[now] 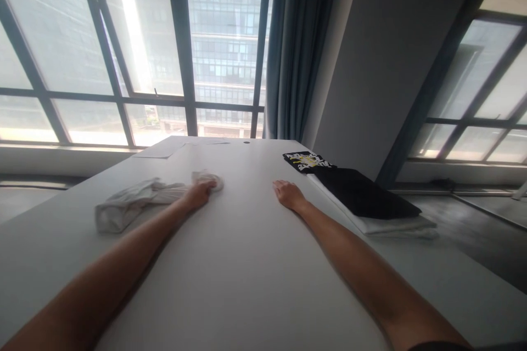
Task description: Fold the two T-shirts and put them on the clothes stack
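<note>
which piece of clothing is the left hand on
The crumpled white garment; the left hand grips its end. The folded black garment lies untouched beside the right hand.

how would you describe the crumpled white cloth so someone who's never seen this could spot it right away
Start at the long white table under the big windows. On its left half, the left hand grips one end of a crumpled white cloth. Unlike the flat, folded black and white garments stacked at the right edge, it lies bunched and loose.

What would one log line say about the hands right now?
left hand: gripping crumpled white cloth | right hand: flat on white table, empty | folded clothes stack: beside right hand, apart
</note>
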Tool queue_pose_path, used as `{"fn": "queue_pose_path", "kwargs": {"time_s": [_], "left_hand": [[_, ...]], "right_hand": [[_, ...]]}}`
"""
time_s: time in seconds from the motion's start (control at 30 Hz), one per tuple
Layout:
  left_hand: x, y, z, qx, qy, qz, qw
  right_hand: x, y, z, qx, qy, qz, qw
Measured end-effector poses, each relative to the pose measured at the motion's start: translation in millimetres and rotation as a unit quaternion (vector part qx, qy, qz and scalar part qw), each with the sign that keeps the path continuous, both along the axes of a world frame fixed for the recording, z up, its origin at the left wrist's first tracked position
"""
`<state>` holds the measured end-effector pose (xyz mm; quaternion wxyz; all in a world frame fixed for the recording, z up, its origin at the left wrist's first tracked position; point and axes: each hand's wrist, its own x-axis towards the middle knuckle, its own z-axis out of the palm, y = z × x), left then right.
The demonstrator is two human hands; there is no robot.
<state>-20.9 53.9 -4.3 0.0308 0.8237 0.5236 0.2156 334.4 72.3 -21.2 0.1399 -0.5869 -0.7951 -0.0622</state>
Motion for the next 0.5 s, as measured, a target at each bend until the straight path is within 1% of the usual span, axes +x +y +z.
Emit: {"fn": "queue_pose_path", "kwargs": {"time_s": [0.07, 0.13, 0.2, 0.23, 0.27, 0.33, 0.4, 0.47, 0.5], "left_hand": [[35, 0, -10.6, -0.008, 0.002, -0.089, 0.996], [59, -3, -17.9, -0.003, -0.016, -0.159, 0.987], [67, -6, -20.2, 0.003, -0.055, -0.188, 0.981], [66, -7, -19.6, 0.002, -0.077, -0.184, 0.980], [61, -7, -18.1, -0.001, -0.093, -0.168, 0.981], [48, -7, -13.9, 0.009, -0.097, -0.090, 0.991], [35, -5, -10.0, 0.047, -0.081, 0.018, 0.995], [24, -3, -8.2, 0.079, -0.065, 0.143, 0.984], [20, -2, -7.9, 0.077, -0.059, 0.200, 0.975]], "right_hand": [[-5, -3, 0.8, 0.031, 0.023, 0.043, 0.998], [-9, -4, 1.4, 0.051, 0.055, 0.070, 0.995], [-12, -4, 2.8, 0.046, 0.084, 0.087, 0.992], [-13, -4, 3.8, 0.033, 0.093, 0.096, 0.991], [-14, -4, 5.1, 0.018, 0.095, 0.104, 0.990], [-17, -6, 7.6, -0.008, 0.084, 0.119, 0.989], [-20, -9, 9.3, -0.009, 0.063, 0.130, 0.989], [-23, -13, 9.9, 0.000, 0.047, 0.138, 0.989], [-24, -14, 9.9, 0.003, 0.042, 0.142, 0.989]]}}
